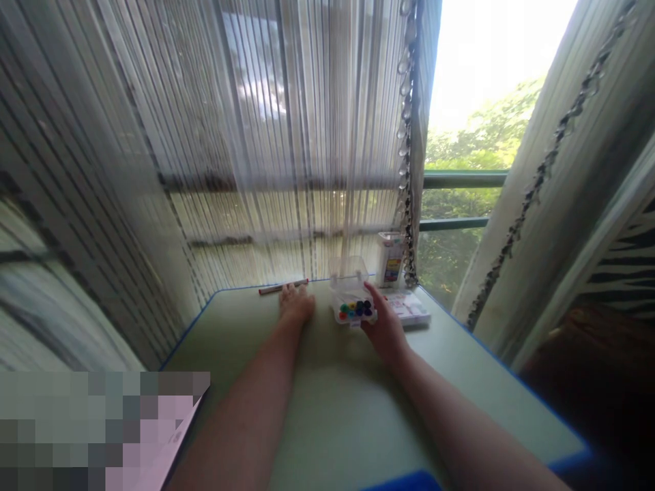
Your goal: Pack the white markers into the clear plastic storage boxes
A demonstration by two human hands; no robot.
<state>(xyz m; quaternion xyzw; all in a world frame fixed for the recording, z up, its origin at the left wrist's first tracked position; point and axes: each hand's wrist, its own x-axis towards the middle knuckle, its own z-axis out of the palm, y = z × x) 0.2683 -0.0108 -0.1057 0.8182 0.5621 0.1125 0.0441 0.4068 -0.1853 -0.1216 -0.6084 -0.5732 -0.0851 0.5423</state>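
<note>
- While your right hand (385, 326) closes its fingers round the near right corner of the small clear plastic case of coloured paint pots (352, 307), your left hand (295, 304) lies flat and spread on the pale green tabletop (332, 409), holding nothing.
- That case sits at the far end of the tabletop, close to the window, with its clear lid standing up behind it.
- Its long axis runs roughly left to right across your view, and the open side faces up and toward you.
- A tug by one corner could tilt the case and spill the pots.
- Swinging it right could knock the flat white palette (409, 307) just beside it, or the upright white container (391, 259) behind.
- The thin reddish pencil (283, 287) lies crosswise just beyond your left fingertips; a nudge could roll it off the far edge.
</note>
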